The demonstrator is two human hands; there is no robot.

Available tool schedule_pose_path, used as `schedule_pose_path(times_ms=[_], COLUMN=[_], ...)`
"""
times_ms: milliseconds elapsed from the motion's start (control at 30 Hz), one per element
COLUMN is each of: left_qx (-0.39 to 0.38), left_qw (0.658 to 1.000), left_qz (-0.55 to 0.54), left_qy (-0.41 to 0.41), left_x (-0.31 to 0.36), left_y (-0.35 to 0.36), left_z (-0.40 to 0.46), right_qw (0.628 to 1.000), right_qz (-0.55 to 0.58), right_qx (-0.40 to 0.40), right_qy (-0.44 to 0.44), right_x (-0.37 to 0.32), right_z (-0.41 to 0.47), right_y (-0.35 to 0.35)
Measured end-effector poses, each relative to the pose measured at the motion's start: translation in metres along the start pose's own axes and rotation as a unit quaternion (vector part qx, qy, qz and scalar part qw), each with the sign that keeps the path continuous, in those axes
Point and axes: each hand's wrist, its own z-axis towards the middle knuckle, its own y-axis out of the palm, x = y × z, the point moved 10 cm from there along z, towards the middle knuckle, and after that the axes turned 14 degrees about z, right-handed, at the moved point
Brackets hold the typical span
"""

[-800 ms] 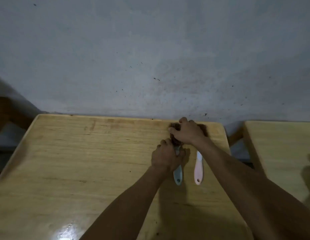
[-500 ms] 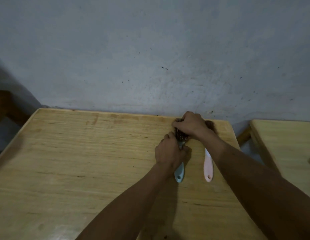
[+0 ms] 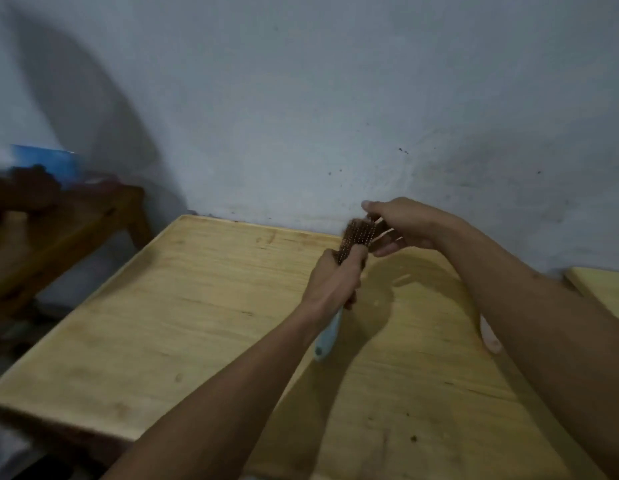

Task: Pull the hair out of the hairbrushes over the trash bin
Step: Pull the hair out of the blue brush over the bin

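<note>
My left hand (image 3: pixel 332 278) grips the light blue hairbrush (image 3: pixel 327 336) by its handle and holds it lifted above the wooden table (image 3: pixel 183 306). Its bristle head (image 3: pixel 354 237) points up and away, matted with brown hair. My right hand (image 3: pixel 401 223) is at the top of that head, fingers pinched on the brown hair. The pink hairbrush (image 3: pixel 489 337) lies on the table to the right; only the end of its handle shows beside my right forearm. No trash bin is in view.
A grey wall stands right behind the table. A darker wooden bench (image 3: pixel 58 230) with a blue object (image 3: pixel 44 161) and dark items sits at the left. Another light wooden table (image 3: pixel 602 289) edges in at the right.
The blue hairbrush has been lifted off the table in my left hand. My right hand rose with it, still on the hair. The view swung left, and the pink brush stayed on the table.
</note>
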Motion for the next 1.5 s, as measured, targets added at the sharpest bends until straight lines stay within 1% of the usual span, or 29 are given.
schedule_pose_path(times_ms=[133, 267, 367, 567, 633, 733, 800, 900, 1000, 1100, 1167, 1300, 1400, 1500], left_qx=[0.095, 0.160, 0.219, 0.300, 0.321, 0.336, 0.344, 0.360, 0.366, 0.370, 0.369, 0.384, 0.405, 0.430], left_qw=[0.995, 0.985, 0.969, 0.933, 0.927, 0.927, 0.927, 0.923, 0.919, 0.915, 0.914, 0.903, 0.888, 0.871], left_qz=[0.028, 0.060, 0.115, 0.189, 0.181, 0.137, 0.104, 0.055, 0.028, 0.011, -0.008, -0.046, -0.058, -0.057], left_qy=[0.027, 0.018, -0.004, -0.064, -0.076, -0.096, -0.106, -0.121, -0.143, -0.162, -0.171, -0.188, -0.210, -0.231], left_x=[-0.011, -0.034, -0.058, -0.115, -0.136, -0.167, -0.183, -0.206, -0.228, -0.249, -0.261, -0.285, -0.303, -0.322], left_y=[-0.075, -0.141, -0.188, -0.254, -0.267, -0.280, -0.284, -0.288, -0.287, -0.286, -0.285, -0.288, -0.294, -0.301], left_z=[-0.044, -0.090, -0.130, -0.213, -0.237, -0.266, -0.282, -0.297, -0.303, -0.313, -0.320, -0.338, -0.359, -0.386], right_qw=[0.997, 0.991, 0.982, 0.962, 0.955, 0.946, 0.941, 0.930, 0.933, 0.947, 0.950, 0.926, 0.907, 0.879], right_qz=[0.017, 0.007, -0.008, -0.022, -0.001, 0.047, 0.068, 0.076, 0.054, 0.018, -0.035, -0.144, -0.191, -0.249], right_qx=[-0.055, -0.105, -0.156, -0.243, -0.276, -0.313, -0.328, -0.357, -0.351, -0.309, -0.285, -0.293, -0.308, -0.331], right_qy=[-0.054, -0.088, -0.109, -0.125, -0.110, -0.070, -0.046, -0.035, -0.049, -0.083, -0.119, -0.190, -0.216, -0.237], right_x=[-0.020, -0.028, -0.029, -0.007, 0.005, 0.026, 0.038, 0.052, 0.065, 0.071, 0.069, 0.066, 0.079, 0.101], right_z=[-0.029, -0.049, -0.062, -0.099, -0.114, -0.132, -0.140, -0.148, -0.151, -0.151, -0.153, -0.168, -0.174, -0.180], right_y=[0.069, 0.140, 0.196, 0.309, 0.339, 0.376, 0.393, 0.411, 0.421, 0.427, 0.432, 0.458, 0.485, 0.516])
